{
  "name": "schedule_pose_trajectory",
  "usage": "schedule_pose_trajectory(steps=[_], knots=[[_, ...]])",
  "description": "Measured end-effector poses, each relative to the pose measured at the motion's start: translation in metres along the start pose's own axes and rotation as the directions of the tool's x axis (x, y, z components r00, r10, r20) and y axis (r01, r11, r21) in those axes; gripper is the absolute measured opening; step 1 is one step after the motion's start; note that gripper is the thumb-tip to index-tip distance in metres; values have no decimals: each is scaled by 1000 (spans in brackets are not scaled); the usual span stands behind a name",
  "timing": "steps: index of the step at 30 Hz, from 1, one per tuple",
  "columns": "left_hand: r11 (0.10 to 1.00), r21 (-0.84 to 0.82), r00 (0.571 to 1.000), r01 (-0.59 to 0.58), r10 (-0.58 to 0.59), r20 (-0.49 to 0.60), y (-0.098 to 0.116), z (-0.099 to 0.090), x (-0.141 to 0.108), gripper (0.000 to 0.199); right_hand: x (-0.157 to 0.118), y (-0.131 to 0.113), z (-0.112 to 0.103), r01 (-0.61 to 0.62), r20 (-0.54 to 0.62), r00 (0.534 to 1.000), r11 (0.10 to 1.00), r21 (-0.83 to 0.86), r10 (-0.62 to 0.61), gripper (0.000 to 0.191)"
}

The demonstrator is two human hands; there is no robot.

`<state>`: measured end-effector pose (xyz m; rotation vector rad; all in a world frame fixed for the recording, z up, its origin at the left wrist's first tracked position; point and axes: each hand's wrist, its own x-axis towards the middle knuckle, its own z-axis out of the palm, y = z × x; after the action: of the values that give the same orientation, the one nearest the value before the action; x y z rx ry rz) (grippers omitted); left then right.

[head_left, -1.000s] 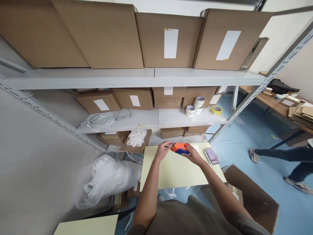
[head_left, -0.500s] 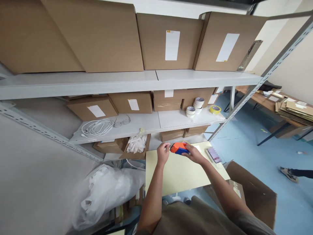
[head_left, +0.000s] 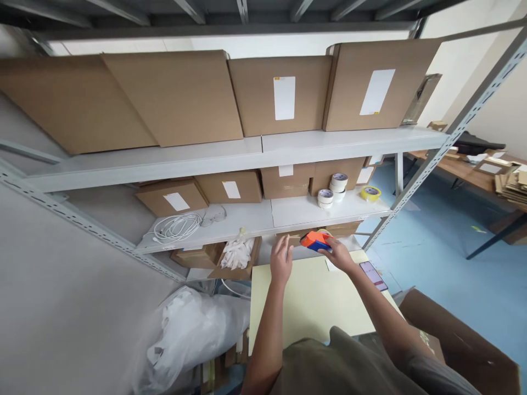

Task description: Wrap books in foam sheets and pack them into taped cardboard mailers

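Note:
My right hand [head_left: 341, 254] is closed around an orange and blue tape dispenser [head_left: 316, 241], with part of a yellowish roll showing at its far side. The dispenser is up off the pale yellow tabletop [head_left: 317, 299], over its far edge. To the left, my left hand [head_left: 281, 260] is raised with its fingers apart and nothing in it. A small gap separates it from the dispenser's dark front end. On the tabletop, right of my right forearm, lies a phone [head_left: 374, 275]. A white paper [head_left: 330, 265] shows partly beside my right hand.
Ahead stands a metal rack with cardboard boxes [head_left: 284, 99]. Its middle shelf [head_left: 255, 218] bears white tape rolls [head_left: 325, 198], a yellow tape roll [head_left: 370, 193] and a coiled white cable [head_left: 178, 227]. A white plastic bag [head_left: 197, 329] is at lower left, a large open carton [head_left: 465, 334] at lower right.
My left hand has gone from closed fingers near the dispenser's front to spread fingers. My right hand still holds the dispenser. The view has tilted up, showing more of the upper rack.

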<state>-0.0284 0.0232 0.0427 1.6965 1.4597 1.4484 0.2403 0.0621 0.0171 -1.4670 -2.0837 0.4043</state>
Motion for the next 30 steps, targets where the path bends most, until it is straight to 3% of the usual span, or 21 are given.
schedule_pose_trajectory(steps=[3,5,12,19,24,30], knots=[[992,17,986,121,-119,-116,1,11,-10,92,25,6,9,27,-76,997,997,-71,-33,40],[979,5,965,202,-198,-170,-3,13,-16,103,45,11,11,27,-106,994,994,-102,-38,38],[971,61,947,233,-212,-243,-19,-5,-25,80,127,30,16,82,-77,992,982,-168,-96,35],[958,91,923,272,-233,-305,-23,-11,-46,74,198,37,46,55,15,999,974,-220,-53,43],[947,126,909,295,-237,-343,-12,-19,-60,70,209,44,59,55,32,998,973,-224,-49,49],[943,120,882,310,-238,-408,-1,-26,-67,61,193,29,47,118,-70,989,983,-142,-129,58]])
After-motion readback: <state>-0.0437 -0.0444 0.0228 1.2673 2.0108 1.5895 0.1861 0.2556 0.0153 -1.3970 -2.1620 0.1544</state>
